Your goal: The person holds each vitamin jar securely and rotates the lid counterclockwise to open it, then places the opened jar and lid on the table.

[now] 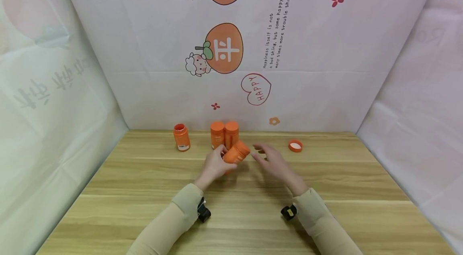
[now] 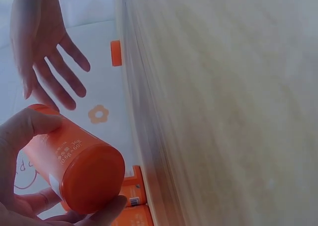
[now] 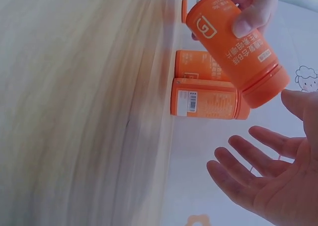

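The left hand (image 1: 216, 163) grips a tilted bottle (image 1: 236, 153), printed "36g" and "0.6g×60", in front of two capped bottles (image 1: 218, 131). Right of those, the right hand (image 1: 272, 162) holds its fingers apart; above and right of them, a heart (image 1: 256, 89) reads "HAPPY".

Behind the held bottle (image 1: 237, 152), two bottles (image 1: 218, 135) stand left of a lid (image 1: 295, 145).

Head view, farthest, looks forward and down at the table (image 1: 246, 223). Both wrist views, close and turned sideways, put the table at three o'clock (left) and nine (right), sharing the tilted orange bottle (image 2: 74, 159).
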